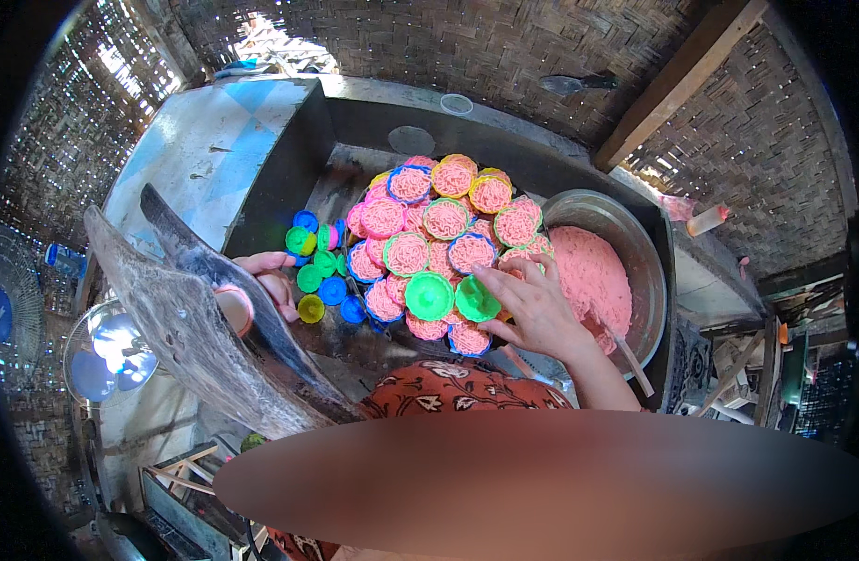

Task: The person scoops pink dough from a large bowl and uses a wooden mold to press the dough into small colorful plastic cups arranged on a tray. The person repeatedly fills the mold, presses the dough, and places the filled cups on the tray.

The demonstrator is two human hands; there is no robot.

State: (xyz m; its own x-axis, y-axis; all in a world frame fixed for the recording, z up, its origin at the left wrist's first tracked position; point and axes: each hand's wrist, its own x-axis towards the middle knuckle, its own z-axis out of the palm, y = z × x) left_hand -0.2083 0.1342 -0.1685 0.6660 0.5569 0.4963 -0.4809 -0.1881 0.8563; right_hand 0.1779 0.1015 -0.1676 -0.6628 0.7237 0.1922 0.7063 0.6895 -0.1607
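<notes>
A: ok so your right hand is over the near side of the pile, fingers spread kinda wide, index finger and thumb right at the edge of a green cup. Can't tell if you've got a real grip on it or you're just touching it.

B: Same read here. That cup sits just right of a second green cup, so that's 2 with plain green insides showing, both on top of your filled molds. Those are heaped with pink strands, rims in blue, green, yellow and pink.

A: What about your left hand?

B: Partly hidden by the wooden beams, near your loose cups, which are mostly blue and green. Fingers look a bit bent, but I can't tell if you're holding anything. There's a round opening with a pinkish rim in the wood just beside that hand.

A: And to your right there's the metal bowl of pink dough, with a handle leaning over its near rim.
</notes>
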